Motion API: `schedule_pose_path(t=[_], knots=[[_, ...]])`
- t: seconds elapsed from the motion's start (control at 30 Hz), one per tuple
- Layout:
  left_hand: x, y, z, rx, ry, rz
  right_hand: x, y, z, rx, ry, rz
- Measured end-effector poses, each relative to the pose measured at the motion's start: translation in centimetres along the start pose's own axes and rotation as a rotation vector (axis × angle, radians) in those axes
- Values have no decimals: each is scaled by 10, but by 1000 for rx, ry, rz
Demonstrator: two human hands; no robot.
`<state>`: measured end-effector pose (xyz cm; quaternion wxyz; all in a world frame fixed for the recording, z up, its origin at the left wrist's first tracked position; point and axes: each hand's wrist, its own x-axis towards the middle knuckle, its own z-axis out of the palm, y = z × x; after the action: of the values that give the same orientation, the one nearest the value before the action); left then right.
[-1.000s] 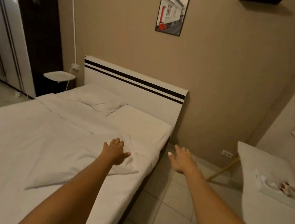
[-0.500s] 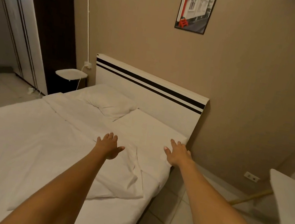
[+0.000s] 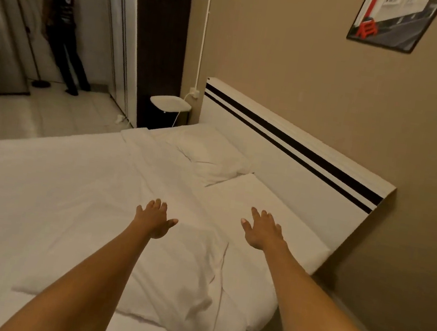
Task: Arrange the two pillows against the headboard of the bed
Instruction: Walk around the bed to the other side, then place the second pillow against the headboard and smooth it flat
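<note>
A beige-walled bedroom holds a white bed (image 3: 41, 182) whose striped headboard (image 3: 282, 160) stands against the wall. One pillow (image 3: 208, 152) lies at the headboard's far end; the other pillow (image 3: 167, 284) lies flat, well down from the headboard. Left hand (image 3: 155, 219) and right hand (image 3: 262, 232) reach toward the headboard, fingers spread, grasping nothing.

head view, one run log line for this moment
left hand open, empty | right hand open, empty | near pillow flat | far pillow by headboard
</note>
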<state>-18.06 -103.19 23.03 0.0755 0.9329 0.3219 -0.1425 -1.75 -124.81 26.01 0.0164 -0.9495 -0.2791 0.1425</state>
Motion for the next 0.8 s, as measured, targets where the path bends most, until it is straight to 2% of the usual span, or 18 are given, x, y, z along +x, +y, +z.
schedule_pose_path(t=[0.23, 0.8], knots=[[36, 9, 16, -92, -49, -185, 93, -8, 1, -33, -50, -206], [130, -40, 110, -326, -207, -506, 259, -75, 90, -183, -285, -460]])
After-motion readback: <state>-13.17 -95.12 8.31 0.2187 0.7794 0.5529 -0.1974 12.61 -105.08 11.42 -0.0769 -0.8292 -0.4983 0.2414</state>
